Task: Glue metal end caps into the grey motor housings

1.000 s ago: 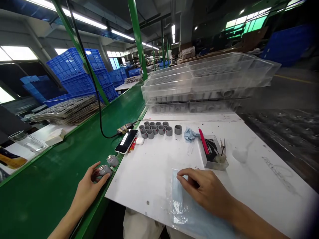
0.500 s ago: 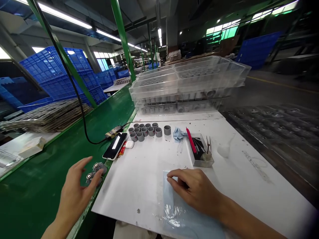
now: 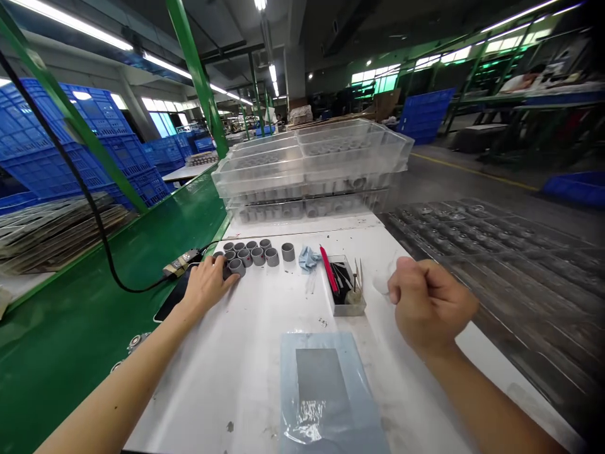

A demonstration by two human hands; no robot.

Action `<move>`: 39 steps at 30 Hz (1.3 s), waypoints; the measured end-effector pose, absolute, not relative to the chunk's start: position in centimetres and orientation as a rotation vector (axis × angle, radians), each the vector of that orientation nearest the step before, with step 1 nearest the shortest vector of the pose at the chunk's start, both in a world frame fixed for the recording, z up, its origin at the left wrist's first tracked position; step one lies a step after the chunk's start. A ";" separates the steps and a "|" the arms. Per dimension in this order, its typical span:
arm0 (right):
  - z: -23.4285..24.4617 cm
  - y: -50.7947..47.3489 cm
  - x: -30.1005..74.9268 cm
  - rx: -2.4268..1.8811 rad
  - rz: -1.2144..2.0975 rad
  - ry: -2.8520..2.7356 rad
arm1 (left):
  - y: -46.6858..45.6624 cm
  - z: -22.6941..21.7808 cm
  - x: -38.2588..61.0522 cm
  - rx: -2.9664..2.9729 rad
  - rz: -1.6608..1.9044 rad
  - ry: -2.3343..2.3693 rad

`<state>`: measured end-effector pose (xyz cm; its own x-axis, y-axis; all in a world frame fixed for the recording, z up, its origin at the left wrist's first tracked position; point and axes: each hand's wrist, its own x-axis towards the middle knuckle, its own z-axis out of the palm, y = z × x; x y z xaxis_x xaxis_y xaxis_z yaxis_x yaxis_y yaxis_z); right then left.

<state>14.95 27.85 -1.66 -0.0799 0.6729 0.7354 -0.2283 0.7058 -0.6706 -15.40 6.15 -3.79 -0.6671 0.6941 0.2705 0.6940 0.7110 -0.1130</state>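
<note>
My left hand (image 3: 207,284) reaches across the white table (image 3: 236,366) to a cluster of short grey rings (image 3: 258,255). Its fingers curl round the nearest grey ring (image 3: 235,268). My right hand (image 3: 429,304) is raised above the table's right side in a closed fist, with nothing visible in it. A whitish translucent bulb (image 3: 382,282) lies just left of that fist. A clear plastic bag with a grey rectangle inside (image 3: 326,391) lies flat on the table in front of me, and neither hand touches it.
A small clear box (image 3: 347,296) holds a red tool and tweezers; a blue cloth (image 3: 309,258) lies beside it. Stacked clear trays (image 3: 312,165) stand behind. A green conveyor belt (image 3: 70,328) on the left carries small grey parts (image 3: 135,342). A phone (image 3: 170,302), black trays (image 3: 496,252) and blue crates (image 3: 42,164) surround it.
My left hand left the small grey parts on the belt and moved forward to the rings. My right hand lifted off the plastic bag and closed into a fist. The view swung right.
</note>
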 end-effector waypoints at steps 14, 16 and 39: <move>-2.4 36.7 16.3 -0.959 0.794 -1.537 | 5.2 -4.0 -10.3 -1.427 -0.400 -2.705; -3.1 37.1 16.5 -0.992 0.835 -1.684 | 3.8 -4.1 -8.6 -1.462 -0.531 -2.722; 1.8 24.8 13.2 -0.327 1.114 -1.636 | -0.9 -7.1 1.3 -0.921 -2.986 -2.491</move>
<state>13.18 24.76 1.79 -0.3839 0.6923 0.6110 -0.3143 0.5242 -0.7915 1.31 -0.88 -7.06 -0.5681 0.8018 -0.1852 -0.3260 -0.0127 0.9453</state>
